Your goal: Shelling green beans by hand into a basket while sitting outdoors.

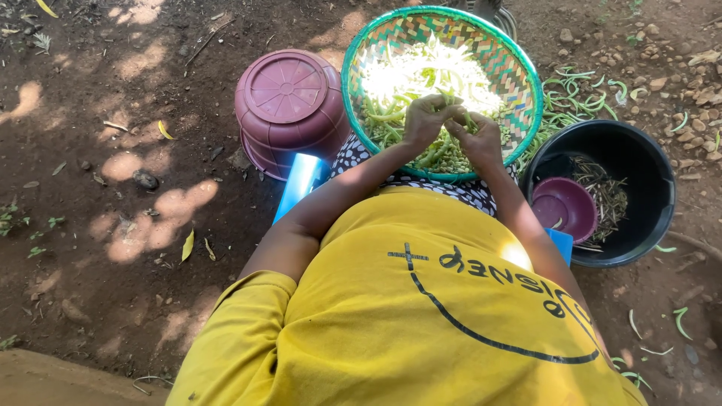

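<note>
Your left hand [426, 120] and right hand [478, 139] both pinch one bean [460, 113] over the basket [526, 71] on your lap; it looks light, stiff, snappable, so grip near its ends

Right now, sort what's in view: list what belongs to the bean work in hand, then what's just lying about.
In use:
left hand
right hand
green beans
woven basket
black bucket with trimmings
small maroon bowl

Lying about:
upturned maroon basins
stone
fallen leaves
</note>
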